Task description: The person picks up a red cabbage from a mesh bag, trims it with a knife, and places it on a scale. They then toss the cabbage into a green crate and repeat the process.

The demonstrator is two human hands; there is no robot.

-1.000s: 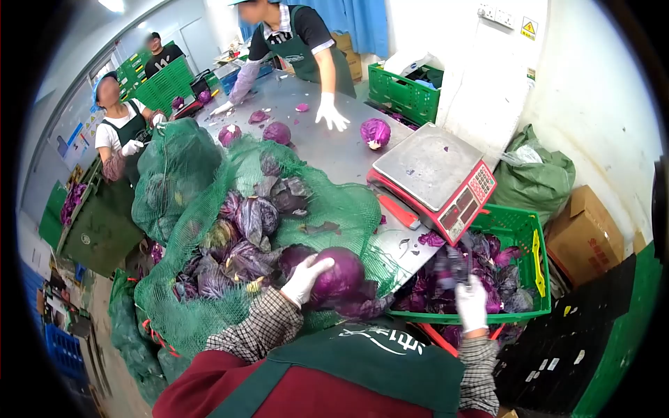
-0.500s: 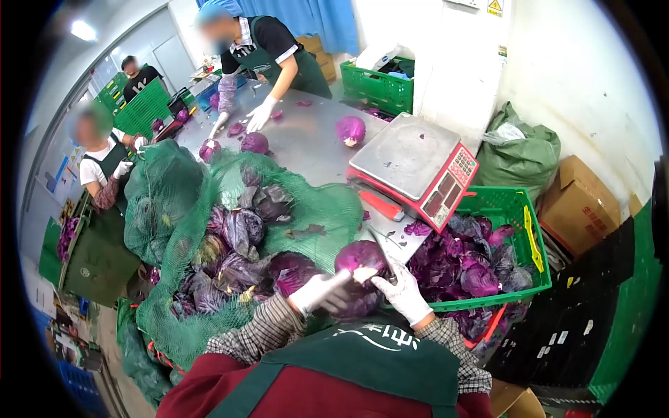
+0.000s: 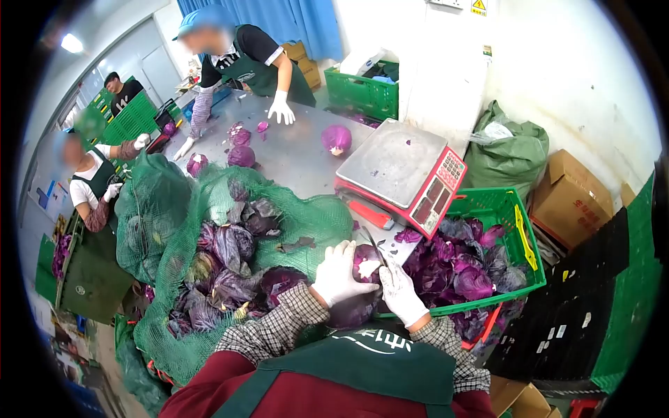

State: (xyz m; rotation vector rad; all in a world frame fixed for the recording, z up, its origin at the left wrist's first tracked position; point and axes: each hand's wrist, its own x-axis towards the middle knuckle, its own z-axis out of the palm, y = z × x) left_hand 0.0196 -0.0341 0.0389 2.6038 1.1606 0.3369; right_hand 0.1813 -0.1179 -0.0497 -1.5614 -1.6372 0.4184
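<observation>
My left hand (image 3: pixel 339 275), in a white glove, is spread over the left side of a purple cabbage (image 3: pixel 366 263) whose pale cut stem faces up. My right hand (image 3: pixel 402 291), also gloved, is closed on a knife (image 3: pixel 374 245) with its blade beside that cabbage. Below them lies another dark purple cabbage (image 3: pixel 352 311), partly covered by my left hand. To the left, loose cabbages (image 3: pixel 233 245) with dark outer leaves lie on a green mesh bag (image 3: pixel 317 219).
A red scale (image 3: pixel 398 171) stands on the metal table (image 3: pixel 296 157). A green crate (image 3: pixel 446 304) of purple leaves is at the right. Across the table a co-worker (image 3: pixel 261 63) leans over more cabbages; another person (image 3: pixel 97 177) stands at the left.
My left hand has moved from the stem side onto the cabbage's left side and now grips it. The co-worker's hands have moved apart. The whole view has shifted slightly.
</observation>
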